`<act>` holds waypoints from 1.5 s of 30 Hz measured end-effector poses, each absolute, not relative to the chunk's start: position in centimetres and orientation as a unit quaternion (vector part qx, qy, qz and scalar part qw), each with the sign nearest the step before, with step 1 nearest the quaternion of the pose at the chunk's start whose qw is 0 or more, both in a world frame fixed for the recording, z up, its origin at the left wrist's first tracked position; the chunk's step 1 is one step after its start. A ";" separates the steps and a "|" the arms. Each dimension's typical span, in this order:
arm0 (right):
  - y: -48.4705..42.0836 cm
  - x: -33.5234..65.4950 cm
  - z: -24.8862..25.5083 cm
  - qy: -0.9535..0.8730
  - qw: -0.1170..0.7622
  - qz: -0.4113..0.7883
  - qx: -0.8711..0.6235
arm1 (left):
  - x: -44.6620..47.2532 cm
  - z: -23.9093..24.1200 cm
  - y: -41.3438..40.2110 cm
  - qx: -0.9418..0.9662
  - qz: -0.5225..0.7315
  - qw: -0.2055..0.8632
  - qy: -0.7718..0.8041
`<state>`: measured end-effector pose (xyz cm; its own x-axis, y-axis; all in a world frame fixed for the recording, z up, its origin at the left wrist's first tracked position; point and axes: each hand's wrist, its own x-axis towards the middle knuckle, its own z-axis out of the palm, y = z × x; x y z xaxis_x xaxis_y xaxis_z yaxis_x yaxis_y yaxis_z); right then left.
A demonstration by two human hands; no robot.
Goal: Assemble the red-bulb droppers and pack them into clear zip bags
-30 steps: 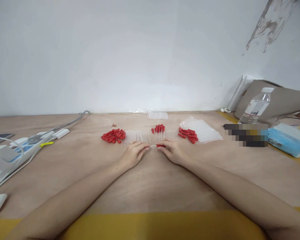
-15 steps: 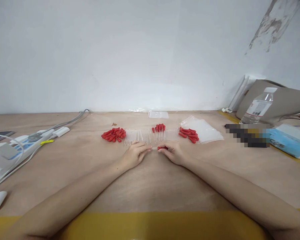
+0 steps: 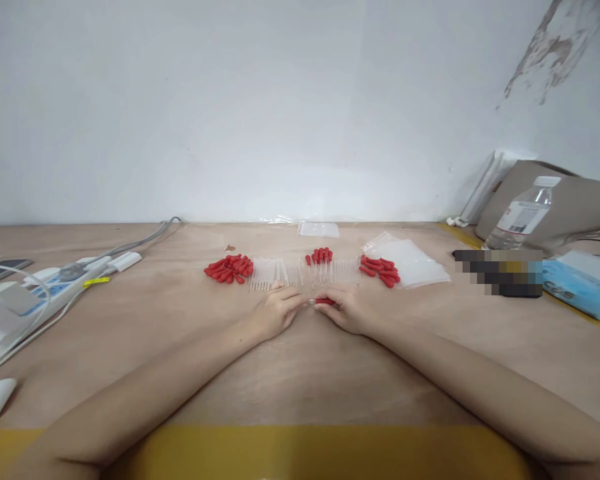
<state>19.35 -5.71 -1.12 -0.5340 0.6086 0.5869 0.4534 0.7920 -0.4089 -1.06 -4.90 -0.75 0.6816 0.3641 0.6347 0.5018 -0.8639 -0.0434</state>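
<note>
Your left hand point(image 3: 281, 312) has a narrow grip on a clear tube point(image 3: 311, 302). Your right hand point(image 3: 349, 311) pinches a red bulb point(image 3: 324, 301), on the near side of the tube rows point(image 3: 266, 273). Less tube shows between your hands now, so you seem to be pushing both together.

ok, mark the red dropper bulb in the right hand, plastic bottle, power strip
Red dropper bulb point(image 3: 324, 301), head view: exposed side.
Plastic bottle point(image 3: 523, 217), head view: label.
Power strip point(image 3: 49, 291), head view: blue socket face.

Head-worn view, near the table point(image 3: 300, 380), looking down, facing wall point(image 3: 260, 113)
</note>
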 end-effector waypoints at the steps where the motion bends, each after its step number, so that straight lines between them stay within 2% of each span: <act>1: -5.7 19.3 -1.2 -0.869 0.374 0.109 -0.306 | -1.0 -0.8 -4.8 -0.911 -0.319 0.106 -0.239; 6: -5.4 19.3 -1.0 -0.857 0.379 0.169 -0.306 | -0.9 -1.0 -4.8 -0.908 -0.316 0.078 -0.265; 10: -4.5 19.6 -0.1 -0.798 0.429 0.264 -0.331 | -1.0 -0.3 -5.6 -0.895 -0.319 0.030 -0.309; 14: -2.3 20.7 1.9 -0.694 0.484 0.382 -0.372 | -1.5 1.0 -5.3 -0.840 -0.335 0.036 -0.426; 16: -0.5 21.5 3.0 -0.666 0.488 0.394 -0.404 | -1.9 1.5 -4.4 -0.805 -0.321 0.056 -0.496; 19: 2.6 22.1 4.2 -0.659 0.469 0.307 -0.502 | -2.1 2.2 -2.5 -0.762 -0.272 0.077 -0.583; 23: 6.0 20.7 4.2 -0.689 0.362 0.184 -0.600 | -1.2 3.0 -0.4 -0.730 -0.201 0.103 -0.645; 34: 7.2 14.9 2.4 -0.731 0.250 0.064 -0.631 | 0.6 2.2 1.5 -0.713 -0.118 0.135 -0.678; 40: 4.9 18.8 3.1 -0.735 0.261 0.027 -0.626 | 1.3 2.4 1.8 -0.709 -0.112 0.134 -0.683; 42: 3.8 21.3 3.5 -0.740 0.221 -0.026 -0.635 | 1.5 2.6 1.8 -0.708 -0.103 0.125 -0.687; 45: 2.1 24.7 3.6 -0.732 0.182 -0.041 -0.655 | 1.6 3.1 1.9 -0.709 -0.098 0.119 -0.688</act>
<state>24.71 2.11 3.62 -0.0750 0.9440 0.3212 0.9741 0.1382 -0.1787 1.58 1.86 3.14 0.0334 0.9525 0.3026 0.9991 -0.0241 -0.0346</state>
